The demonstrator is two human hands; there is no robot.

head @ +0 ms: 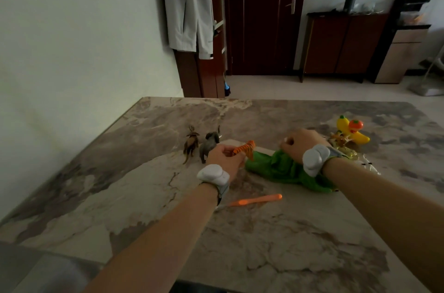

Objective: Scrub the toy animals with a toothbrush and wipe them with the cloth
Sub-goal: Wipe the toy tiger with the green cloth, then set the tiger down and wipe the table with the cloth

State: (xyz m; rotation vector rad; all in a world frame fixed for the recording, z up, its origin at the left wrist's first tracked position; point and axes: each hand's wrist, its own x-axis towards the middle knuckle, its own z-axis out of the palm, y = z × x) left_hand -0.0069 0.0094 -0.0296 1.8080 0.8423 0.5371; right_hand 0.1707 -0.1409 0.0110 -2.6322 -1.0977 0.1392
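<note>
My left hand [224, 157] grips an orange striped toy tiger [246, 148] just above the marble table [120, 184]. My right hand [301, 145] is curled round the top of a green cloth [281, 169] that lies bunched on the table to the tiger's right. An orange toothbrush [255, 199] lies flat on the table nearer to me, between my two forearms, untouched. A grey toy elephant [210, 145] and a brown horned toy animal [191, 143] stand upright left of my left hand.
A yellow banana toy with an orange figure [352, 129] and several small toy animals [341, 143] lie at the right behind my right wrist. The table's left edge runs along a white wall. Beyond the far edge are a dark door and cabinet.
</note>
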